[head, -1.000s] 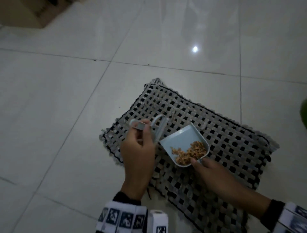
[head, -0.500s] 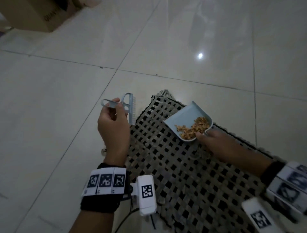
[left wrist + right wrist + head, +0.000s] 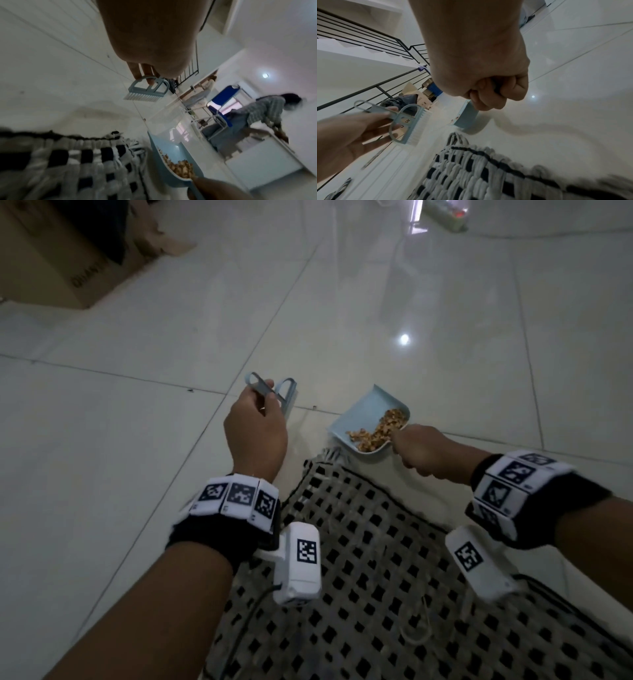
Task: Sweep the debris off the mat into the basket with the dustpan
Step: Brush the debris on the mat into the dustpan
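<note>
1. Nearest the person, the woven black-and-grey mat point(image 3: 394, 594) lies flat on the pale tiled floor point(image 3: 102, 457), its fringed corner pointing away from the body; the mat's weave fills the bottom of both wrist views.
2. Both forearms reach out over the mat, each wearing a black wrist band point(image 3: 236, 505) with printed square markers and a white camera block hanging beneath it.
3. The left hand point(image 3: 255, 433) is raised above the floor just left of the mat's far corner. Its thumb and fingers pinch the flat handle of a small grey-blue brush point(image 3: 286, 397), whose white bristles point(image 3: 140, 97) point towards the floor.
4. The right hand point(image 3: 423, 451) is closed in a fist round the handle of the light blue dustpan point(image 3: 368, 419); the handle itself is hidden inside the curled fingers.
5. The dustpan is held in the air just past the mat's far corner, over bare floor, tilted slightly with its open lip pointing away.
6. A heap of brown debris point(image 3: 380, 429) sits in the pan, gathered at the end nearest the hand.
7. Farther off, a cardboard box point(image 3: 58, 251) stands at the upper left.
8. No view shows the basket.
</note>
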